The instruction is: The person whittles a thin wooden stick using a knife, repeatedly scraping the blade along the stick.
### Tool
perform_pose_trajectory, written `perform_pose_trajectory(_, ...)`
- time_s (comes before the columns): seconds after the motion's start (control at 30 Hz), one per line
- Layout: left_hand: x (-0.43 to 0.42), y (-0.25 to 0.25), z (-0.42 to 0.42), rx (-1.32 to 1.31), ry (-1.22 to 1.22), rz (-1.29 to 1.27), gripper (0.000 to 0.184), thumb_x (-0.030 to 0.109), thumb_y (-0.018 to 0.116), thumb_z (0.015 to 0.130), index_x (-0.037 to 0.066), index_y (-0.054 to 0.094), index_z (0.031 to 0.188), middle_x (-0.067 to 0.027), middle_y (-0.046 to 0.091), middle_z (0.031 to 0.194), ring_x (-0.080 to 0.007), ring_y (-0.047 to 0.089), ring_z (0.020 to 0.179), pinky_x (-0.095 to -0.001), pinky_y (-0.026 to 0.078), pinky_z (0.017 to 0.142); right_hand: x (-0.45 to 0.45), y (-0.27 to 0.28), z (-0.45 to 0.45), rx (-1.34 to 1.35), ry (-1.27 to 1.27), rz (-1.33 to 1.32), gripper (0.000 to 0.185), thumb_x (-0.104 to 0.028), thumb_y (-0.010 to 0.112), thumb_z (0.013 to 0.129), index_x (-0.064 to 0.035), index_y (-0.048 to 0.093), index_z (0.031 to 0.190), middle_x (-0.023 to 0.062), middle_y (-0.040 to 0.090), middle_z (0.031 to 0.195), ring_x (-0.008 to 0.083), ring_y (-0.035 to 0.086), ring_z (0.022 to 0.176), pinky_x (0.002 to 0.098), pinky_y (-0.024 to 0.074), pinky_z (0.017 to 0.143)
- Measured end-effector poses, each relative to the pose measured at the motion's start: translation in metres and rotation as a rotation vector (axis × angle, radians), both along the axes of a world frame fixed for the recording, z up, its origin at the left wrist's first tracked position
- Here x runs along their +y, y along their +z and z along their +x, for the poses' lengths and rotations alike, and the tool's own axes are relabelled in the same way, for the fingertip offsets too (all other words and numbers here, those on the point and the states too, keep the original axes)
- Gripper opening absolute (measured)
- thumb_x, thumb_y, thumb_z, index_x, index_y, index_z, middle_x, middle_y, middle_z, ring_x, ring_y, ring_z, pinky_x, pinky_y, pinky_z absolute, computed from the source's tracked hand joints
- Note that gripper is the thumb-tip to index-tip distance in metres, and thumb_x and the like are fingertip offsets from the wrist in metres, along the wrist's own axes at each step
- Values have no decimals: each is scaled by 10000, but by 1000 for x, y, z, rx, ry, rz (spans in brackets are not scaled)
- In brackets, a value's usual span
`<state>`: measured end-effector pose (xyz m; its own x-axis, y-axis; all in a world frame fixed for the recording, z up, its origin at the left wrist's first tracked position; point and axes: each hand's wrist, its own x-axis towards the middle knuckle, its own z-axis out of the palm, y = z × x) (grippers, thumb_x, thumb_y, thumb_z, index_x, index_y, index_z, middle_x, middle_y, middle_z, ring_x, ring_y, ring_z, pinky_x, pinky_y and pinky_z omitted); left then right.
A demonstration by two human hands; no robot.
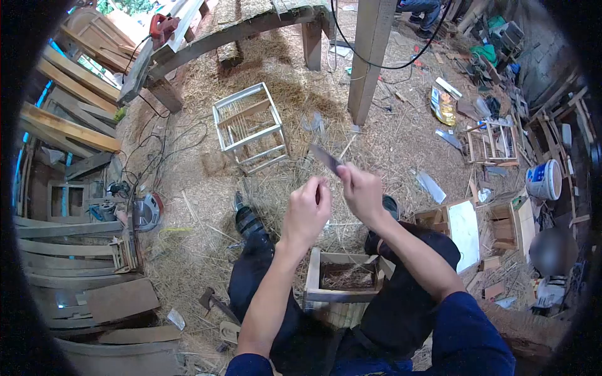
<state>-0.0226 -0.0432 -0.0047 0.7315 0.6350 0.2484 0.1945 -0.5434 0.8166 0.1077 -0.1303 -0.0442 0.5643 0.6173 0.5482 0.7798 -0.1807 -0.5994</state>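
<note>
My right hand (364, 192) is closed around the handle end of a flat dark blade (325, 158), which points up and to the left. Beside it on the left, my left hand (307, 207) has its fingers curled together; whatever they may pinch is too small to make out. The two hands are close but apart. Between my legs, below the hands, stands a small wooden frame (347, 292) with an open top. A pale wooden cage with thin sticks (252, 133) rests on the littered floor beyond my hands.
A hammer (216, 305) lies left of my legs. Wooden boards (122, 302) are stacked at the left, near a circular saw (148, 212). A wooden post (370, 62) rises ahead. At the right are a white bucket (543, 180) and wooden boxes. Another person's legs (424, 14) show at the top.
</note>
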Motion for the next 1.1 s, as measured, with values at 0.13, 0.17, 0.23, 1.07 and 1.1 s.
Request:
perform_pose_trajectory(0.13,-4,-1,-2,14,1,9,137,55,592,963,-24,660,1052,-209,699,806,-288,710,693,-378,532,639,5,19,36,289,-227,-198,360,-308,512,1070,-37,607,852,191,579,642,387,616,574,457,454,527)
perform_pose_trajectory(0.17,-4,0,-1,12,8,13,136,53,592,962,-23,660,1052,-207,699,804,-288,710,691,-378,532,638,5,10,39,198,-237,-161,309,-289,542,1058,-49,652,899,195,603,663,391,618,574,458,458,532)
perform_pose_trajectory(0.23,-5,3,-3,-10,13,-18,139,54,592,963,-29,661,1051,-205,700,807,-291,712,694,-379,533,640,-1,4,28,113,-148,-87,288,-288,541,1060,-59,682,958,197,614,668,384,621,567,460,458,533)
perform_pose_trajectory(1.07,-6,7,-9,-7,-12,5,128,35,637,939,-11,673,1054,-196,718,846,-282,727,747,-364,540,667,-2,11,35,-29,-166,-76,253,-302,556,1051,-169,757,973,71,613,555,204,589,434,379,440,424)
perform_pose_trajectory(1.1,-4,4,-9,-31,-7,31,131,35,637,939,-12,672,1055,-196,717,845,-282,727,747,-365,540,666,-5,7,24,-21,-120,-129,259,-321,556,1048,-171,755,974,81,613,561,223,598,450,379,448,436)
